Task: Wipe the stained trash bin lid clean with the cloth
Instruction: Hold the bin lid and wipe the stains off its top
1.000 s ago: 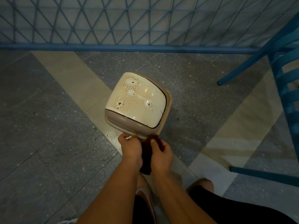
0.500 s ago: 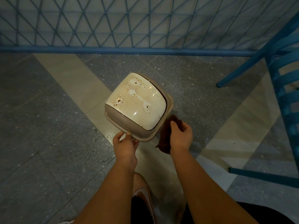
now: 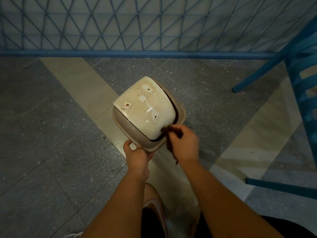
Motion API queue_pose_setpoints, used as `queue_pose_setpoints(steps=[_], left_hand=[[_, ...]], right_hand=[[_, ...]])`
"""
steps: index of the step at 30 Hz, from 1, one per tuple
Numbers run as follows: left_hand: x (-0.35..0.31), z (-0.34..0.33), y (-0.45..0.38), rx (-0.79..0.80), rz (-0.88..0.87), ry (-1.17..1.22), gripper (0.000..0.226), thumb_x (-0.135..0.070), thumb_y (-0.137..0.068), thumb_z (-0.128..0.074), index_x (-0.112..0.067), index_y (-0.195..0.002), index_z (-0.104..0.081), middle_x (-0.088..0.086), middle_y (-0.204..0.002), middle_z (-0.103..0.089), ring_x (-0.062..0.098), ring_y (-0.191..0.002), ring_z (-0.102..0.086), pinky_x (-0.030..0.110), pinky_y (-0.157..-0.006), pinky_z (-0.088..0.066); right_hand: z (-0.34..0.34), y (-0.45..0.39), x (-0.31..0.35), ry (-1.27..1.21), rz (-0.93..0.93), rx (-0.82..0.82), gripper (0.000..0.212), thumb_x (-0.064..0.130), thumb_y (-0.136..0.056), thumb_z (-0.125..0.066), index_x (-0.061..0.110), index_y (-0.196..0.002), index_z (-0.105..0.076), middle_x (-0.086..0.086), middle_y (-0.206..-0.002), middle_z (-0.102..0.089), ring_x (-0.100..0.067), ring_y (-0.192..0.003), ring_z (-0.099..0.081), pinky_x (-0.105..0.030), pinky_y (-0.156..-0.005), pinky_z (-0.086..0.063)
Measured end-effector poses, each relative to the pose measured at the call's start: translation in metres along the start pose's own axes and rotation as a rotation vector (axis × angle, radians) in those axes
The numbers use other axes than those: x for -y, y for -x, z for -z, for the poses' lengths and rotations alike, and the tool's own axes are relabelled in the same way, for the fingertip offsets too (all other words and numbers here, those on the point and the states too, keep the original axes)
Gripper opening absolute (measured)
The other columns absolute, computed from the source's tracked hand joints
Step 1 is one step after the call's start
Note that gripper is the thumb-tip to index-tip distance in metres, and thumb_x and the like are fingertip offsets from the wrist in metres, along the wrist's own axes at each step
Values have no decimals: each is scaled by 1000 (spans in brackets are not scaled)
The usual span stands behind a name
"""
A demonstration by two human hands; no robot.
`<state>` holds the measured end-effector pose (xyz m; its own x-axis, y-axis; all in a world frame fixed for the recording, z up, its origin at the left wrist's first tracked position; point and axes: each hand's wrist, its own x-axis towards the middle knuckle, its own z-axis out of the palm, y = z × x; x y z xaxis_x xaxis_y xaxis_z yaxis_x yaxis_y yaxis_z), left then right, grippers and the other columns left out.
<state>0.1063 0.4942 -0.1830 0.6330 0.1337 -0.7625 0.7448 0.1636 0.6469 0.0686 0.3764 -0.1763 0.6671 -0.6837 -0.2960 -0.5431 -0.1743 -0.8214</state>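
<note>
My left hand (image 3: 137, 156) pinches the near corner of the cream, brown-spattered plastic trash bin lid (image 3: 145, 109), held over the floor. My right hand (image 3: 184, 145), fingers closed on the dark brown cloth (image 3: 171, 150), has moved up against the lid's near-right edge.

The left hand (image 3: 137, 156) grips the near rim of the stained cream plastic bin lid (image 3: 145, 109); the right hand (image 3: 184, 143) presses a dark brown cloth (image 3: 169, 133) against the lid's near right edge.
</note>
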Motion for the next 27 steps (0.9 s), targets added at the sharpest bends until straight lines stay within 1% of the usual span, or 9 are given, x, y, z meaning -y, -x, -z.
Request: queue_pose_setpoints(steps=[4, 6, 9, 11, 14, 17, 21, 25, 27], left_hand=[[-1, 1, -2, -9, 3, -9, 31, -10, -97, -46, -30, -120, -40, 20, -120, -60, 24, -90, -62, 32, -66, -56], [-2, 1, -2, 5, -11, -12, 31, -12, -96, -47, -31, -119, -41, 21, -121, -60, 26, -96, -62, 31, -65, -55], [-6, 2, -1, 17, -35, -19, 35, -8, -95, -48, -28, -122, -42, 22, -120, -60, 34, -106, -63, 31, -64, -55], [-10, 4, -3, 16, -63, -44, 35, -7, -95, -46, -27, -124, -43, 20, -117, -61, 33, -103, -63, 31, -65, -54], [-16, 7, -8, 41, -96, -131, 34, -9, -96, -44, -30, -123, -44, 13, -107, -64, 24, -92, -64, 29, -65, -51], [-17, 7, -13, 45, -88, -167, 31, -10, -97, -43, -32, -120, -44, 13, -103, -64, 23, -86, -62, 31, -66, -53], [-16, 9, -16, 9, -100, -151, 36, -12, -97, -46, -29, -128, -48, 14, -105, -66, 23, -90, -64, 32, -70, -54], [-12, 11, -13, -119, 2, 86, 41, -11, -99, -42, -20, -139, -41, 11, -114, -60, 22, -97, -62, 34, -87, -52], [-4, 6, -9, -175, 89, 172, 32, -7, -98, -39, -14, -128, -47, 11, -106, -56, 17, -82, -58, 30, -80, -51]], right_hand=[[15, -23, 4, -22, -75, -138, 18, 19, -84, -67, 22, -102, -68, 1, -96, -70, -15, -91, -65, -37, -84, -55], [5, -7, 1, -48, -97, -91, 21, 18, -84, -66, 25, -103, -68, 3, -97, -70, -12, -92, -65, -36, -86, -55], [-17, 32, -10, -28, -39, 81, 23, 18, -84, -66, 29, -104, -68, 6, -100, -67, -9, -93, -63, -33, -87, -54], [-24, 47, -12, -34, 0, 145, 23, 15, -83, -66, 25, -104, -69, 7, -98, -66, -7, -93, -61, -29, -86, -53], [-17, 38, -10, -15, -19, 122, 19, 24, -84, -67, 26, -103, -69, 8, -99, -67, -7, -93, -62, -26, -84, -52], [0, 18, -6, -94, -144, -3, 17, 27, -85, -67, 27, -102, -68, 13, -91, -65, -5, -87, -61, -24, -82, -50], [20, 0, -13, -226, -390, -254, 26, 23, -86, -67, 16, -110, -67, -3, -102, -69, -15, -90, -62, -31, -84, -51], [24, 8, -25, -495, -677, -252, 42, 26, -85, -69, 9, -122, -61, -9, -116, -64, -21, -96, -59, -33, -84, -49], [23, 19, -22, -620, -763, -208, 51, 28, -85, -69, 9, -130, -54, -8, -124, -60, -21, -98, -56, -33, -85, -47]])
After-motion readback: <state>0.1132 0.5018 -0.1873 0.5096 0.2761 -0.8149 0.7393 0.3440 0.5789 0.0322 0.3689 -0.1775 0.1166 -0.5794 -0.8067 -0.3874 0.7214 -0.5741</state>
